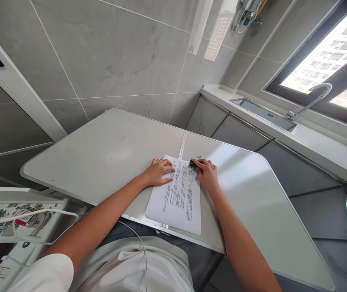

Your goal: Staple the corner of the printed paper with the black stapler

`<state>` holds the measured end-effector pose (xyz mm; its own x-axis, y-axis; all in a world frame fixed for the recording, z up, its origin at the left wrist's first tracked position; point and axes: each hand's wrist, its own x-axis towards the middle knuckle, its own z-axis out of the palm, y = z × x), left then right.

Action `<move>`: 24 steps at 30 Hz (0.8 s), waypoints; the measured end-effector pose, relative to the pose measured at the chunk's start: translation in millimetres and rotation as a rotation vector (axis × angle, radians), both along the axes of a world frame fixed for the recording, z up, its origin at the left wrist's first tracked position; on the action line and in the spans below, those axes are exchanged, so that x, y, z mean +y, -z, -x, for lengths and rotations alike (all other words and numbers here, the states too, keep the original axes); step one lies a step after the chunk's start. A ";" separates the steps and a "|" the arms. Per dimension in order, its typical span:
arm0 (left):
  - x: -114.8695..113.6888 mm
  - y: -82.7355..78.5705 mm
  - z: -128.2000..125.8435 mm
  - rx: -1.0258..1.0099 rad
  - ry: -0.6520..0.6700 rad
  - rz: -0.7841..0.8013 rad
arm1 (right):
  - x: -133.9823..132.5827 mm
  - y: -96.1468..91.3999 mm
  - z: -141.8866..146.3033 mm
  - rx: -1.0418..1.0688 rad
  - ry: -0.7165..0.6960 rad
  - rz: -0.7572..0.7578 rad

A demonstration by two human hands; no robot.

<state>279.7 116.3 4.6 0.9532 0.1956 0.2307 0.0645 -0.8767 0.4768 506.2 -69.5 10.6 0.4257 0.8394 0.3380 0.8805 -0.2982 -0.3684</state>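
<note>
Printed paper sheets [179, 198] lie slightly askew on the white folding table, their lower edge reaching the table's front edge. Dense lines of text cover the top page. My left hand [159, 172] rests flat on the upper left side of the paper, fingers spread. At the paper's upper right corner, my right hand [206, 172] is closed around a small black rounded object [192, 164] that looks like a mini stapler. Its far part shows past the fingers, while the rest is hidden under the hand.
The white folding table [246, 194] has a seam across its middle. Behind it stands a grey tiled wall [115, 52]. A counter with a sink [264, 115] and tap [313, 101] runs along the right below a window. White cables [46, 211] hang at the lower left.
</note>
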 end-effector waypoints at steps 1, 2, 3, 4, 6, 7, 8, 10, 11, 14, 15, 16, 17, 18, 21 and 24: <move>0.0 -0.2 -0.1 -0.001 0.004 0.001 | 0.9 0.3 1.3 -0.018 0.004 0.003; 0.1 -0.4 -0.3 -0.003 0.006 0.002 | 1.8 0.9 2.5 -0.040 0.007 0.005; 0.2 -0.4 -0.5 -0.006 0.007 0.004 | 2.5 1.9 3.5 -0.065 0.007 0.005; 0.3 -0.5 -0.7 -0.007 0.007 0.007 | 3.1 3.2 4.4 -0.089 0.006 0.003; 0.4 -0.6 -0.9 -0.010 0.007 0.009 | 3.9 5.7 6.3 -0.129 -0.005 0.003; 0.3 -0.8 -0.8 -0.012 0.006 0.009 | 4.2 6.7 7.4 -0.146 -0.010 0.005; 0.2 -1.2 -0.6 -0.014 0.003 0.007 | 4.5 7.3 8.7 -0.161 -0.013 0.007; -0.2 -2.4 0.3 -0.017 -0.001 -0.003 | 5.2 7.4 11.4 -0.190 -0.011 0.010; -0.4 -3.2 0.8 -0.017 -0.004 -0.009 | 5.3 6.8 12.3 -0.202 -0.007 0.008; -0.6 -5.1 2.2 -0.013 -0.008 -0.023 | 4.0 3.7 11.2 -0.183 0.016 0.002; -0.4 -5.4 2.6 -0.011 -0.008 -0.025 | 2.7 2.8 9.2 -0.146 0.019 0.002; -0.1 -5.5 2.8 -0.010 -0.007 -0.026 | 1.0 2.2 6.5 -0.097 0.025 0.002; 0.2 -5.3 3.0 -0.008 -0.005 -0.027 | -1.2 1.9 3.3 -0.046 0.044 -0.005; 0.6 -5.1 3.0 -0.007 -0.001 -0.028 | -3.6 1.9 -0.2 -0.006 0.081 -0.021; 1.5 -4.0 2.9 -0.009 0.002 -0.031 | -10.7 1.1 -9.0 0.006 0.259 -0.112; 2.1 -3.5 2.6 -0.010 -0.001 -0.035 | -14.4 -6.0 -9.2 -0.045 0.356 -0.239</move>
